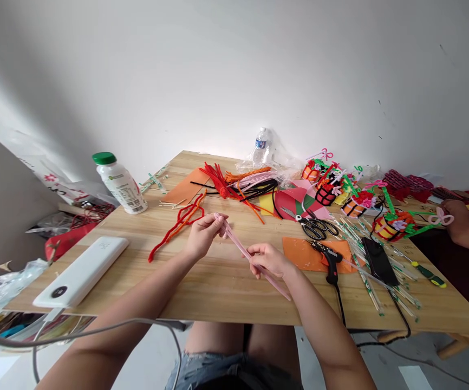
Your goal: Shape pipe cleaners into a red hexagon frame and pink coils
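Observation:
Pale pink pipe cleaners (pixel 238 244) stretch between my two hands above the front of the wooden table. My left hand (pixel 202 234) pinches their upper end, where the pink fuzz looks bent or looped. Further down the strands, my right hand (pixel 270 261) is closed around them, and their loose ends hang out below it. Left of my left hand lie red and orange pipe cleaners (pixel 180 222), twisted loosely on the wood. A black glue gun (pixel 331 260) rests on an orange sheet (pixel 295 254) to the right of my right hand, with black-handled scissors (pixel 318 227) just behind it.
Pipe cleaner bundles (pixel 254 179) lie at the back. Small flower baskets (pixel 356 203), wrapped sticks (pixel 366 287), a black phone-like slab (pixel 379 261) and a screwdriver (pixel 429 274) fill the right. A white bottle (pixel 121 187) and power bank (pixel 82 271) stand left. Another person's arm (pixel 466 225) is far right.

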Motion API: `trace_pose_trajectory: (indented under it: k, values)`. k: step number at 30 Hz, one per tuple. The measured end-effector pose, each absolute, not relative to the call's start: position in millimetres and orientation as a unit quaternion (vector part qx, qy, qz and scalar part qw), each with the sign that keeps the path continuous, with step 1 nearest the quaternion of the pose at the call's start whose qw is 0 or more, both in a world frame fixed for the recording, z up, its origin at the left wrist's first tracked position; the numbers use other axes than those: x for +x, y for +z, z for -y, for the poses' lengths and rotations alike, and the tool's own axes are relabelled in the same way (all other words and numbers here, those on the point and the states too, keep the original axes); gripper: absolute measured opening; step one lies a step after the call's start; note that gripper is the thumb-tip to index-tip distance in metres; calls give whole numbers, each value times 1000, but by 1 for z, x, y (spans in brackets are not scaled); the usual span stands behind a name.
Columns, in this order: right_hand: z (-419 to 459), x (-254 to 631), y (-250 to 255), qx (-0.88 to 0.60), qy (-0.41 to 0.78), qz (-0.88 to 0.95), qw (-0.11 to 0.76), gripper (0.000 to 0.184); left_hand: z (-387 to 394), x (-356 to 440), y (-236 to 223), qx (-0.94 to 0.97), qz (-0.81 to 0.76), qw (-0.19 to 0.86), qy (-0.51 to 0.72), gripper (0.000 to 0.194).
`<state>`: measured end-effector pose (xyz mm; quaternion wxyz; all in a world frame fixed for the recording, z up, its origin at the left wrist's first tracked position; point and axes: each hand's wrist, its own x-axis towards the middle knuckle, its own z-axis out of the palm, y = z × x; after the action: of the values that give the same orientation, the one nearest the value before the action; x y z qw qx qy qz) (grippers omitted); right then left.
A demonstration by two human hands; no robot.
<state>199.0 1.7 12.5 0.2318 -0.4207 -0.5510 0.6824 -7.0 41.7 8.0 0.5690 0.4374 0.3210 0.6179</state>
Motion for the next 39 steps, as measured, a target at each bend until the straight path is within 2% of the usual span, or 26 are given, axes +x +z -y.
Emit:
trace_pose_trajectory:
  k: [4, 8, 13, 27, 39]
  values:
    - [-3, 200, 12, -399, 707, 522, 262, 29, -44, -7, 11, 358, -267, 651, 614, 24]
    - [-4, 199, 11, -384, 723, 493, 293, 28, -48, -8, 9, 301, -249, 673, 628, 19]
    - [-4, 197, 9, -381, 730, 481, 300, 27, -52, -12, 6, 269, -268, 659, 650, 14]
    - [-3, 192, 4, -403, 703, 508, 292, 20, -49, -11, 9, 298, -265, 668, 629, 23]
    - [-3, 193, 6, -418, 696, 502, 297, 22, -54, -13, 1, 321, -312, 613, 651, 32]
